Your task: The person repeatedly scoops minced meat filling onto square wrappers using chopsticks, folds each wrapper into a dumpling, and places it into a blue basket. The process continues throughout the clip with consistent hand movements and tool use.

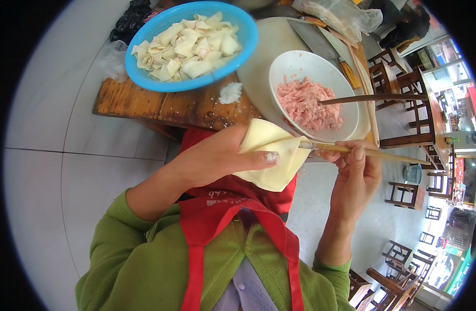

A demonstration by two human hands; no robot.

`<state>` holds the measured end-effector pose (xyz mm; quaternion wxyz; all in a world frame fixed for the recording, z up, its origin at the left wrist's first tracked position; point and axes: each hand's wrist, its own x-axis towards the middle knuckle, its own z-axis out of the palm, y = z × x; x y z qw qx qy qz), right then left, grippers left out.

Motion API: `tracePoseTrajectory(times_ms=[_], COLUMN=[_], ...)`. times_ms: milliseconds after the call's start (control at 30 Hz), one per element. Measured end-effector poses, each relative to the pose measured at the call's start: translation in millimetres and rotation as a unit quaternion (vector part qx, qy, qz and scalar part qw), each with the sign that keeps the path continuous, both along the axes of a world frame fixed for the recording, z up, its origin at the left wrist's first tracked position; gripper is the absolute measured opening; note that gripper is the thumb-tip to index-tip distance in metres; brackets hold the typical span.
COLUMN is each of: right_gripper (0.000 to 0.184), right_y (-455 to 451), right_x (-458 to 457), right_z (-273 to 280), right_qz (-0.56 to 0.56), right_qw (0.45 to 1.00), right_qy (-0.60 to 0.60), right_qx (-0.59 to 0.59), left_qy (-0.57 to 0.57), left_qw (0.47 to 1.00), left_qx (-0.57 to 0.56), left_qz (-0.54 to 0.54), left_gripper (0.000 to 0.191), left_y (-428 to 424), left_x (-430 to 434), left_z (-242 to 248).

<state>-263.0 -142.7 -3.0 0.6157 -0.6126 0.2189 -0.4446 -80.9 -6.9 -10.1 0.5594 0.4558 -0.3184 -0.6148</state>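
Observation:
My left hand [238, 157] holds a stack of pale yellow dough wrappers [275, 163], its floury thumb on top. In my right hand [354, 167] is a pair of wooden chopsticks [339, 149], whose tips touch the top wrapper, which is partly folded. Just beyond, a white bowl [279, 62] holds pink minced meat [310, 103] with a dark wooden stick [374, 98] standing in it. A blue plastic basket [249, 37] at the upper left is heaped with folded wontons [191, 46].
The bowl rests on a round board [257, 74], beside a cleaver [315, 39] with a wooden handle. A crumpled white lump [230, 93] lies on the wooden table [144, 99]. Plastic bags are at the far edges. Wooden stools [405, 194] and tables stand at the right; a person is at the upper right.

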Motion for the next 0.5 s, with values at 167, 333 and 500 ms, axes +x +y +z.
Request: tracePoseTrajectory(times_ms=[167,333,500], right_gripper=[0.018,0.018,0.017], right_y=[-1.2,0.6,2.5], right_x=[3.4,3.6,2.3], right_z=[-0.4,-1.3,-1.6], right_qz=[-0.015,-0.014,-0.015], right_qw=[1.000,1.000,1.000], right_qy=[0.003,0.007,0.018], right_qx=[-0.001,0.000,0.003], left_qy=[-0.086,-0.071,0.068], left_qw=[0.993,0.995,0.996], left_qx=[-0.081,-0.070,0.037], left_qz=[-0.015,-0.019,0.033], left_gripper=[0.052,0.046,0.039], left_y=[5.0,6.3,9.4], left_x=[3.9,4.2,2.6], left_z=[-5.4,-5.5,-1.1])
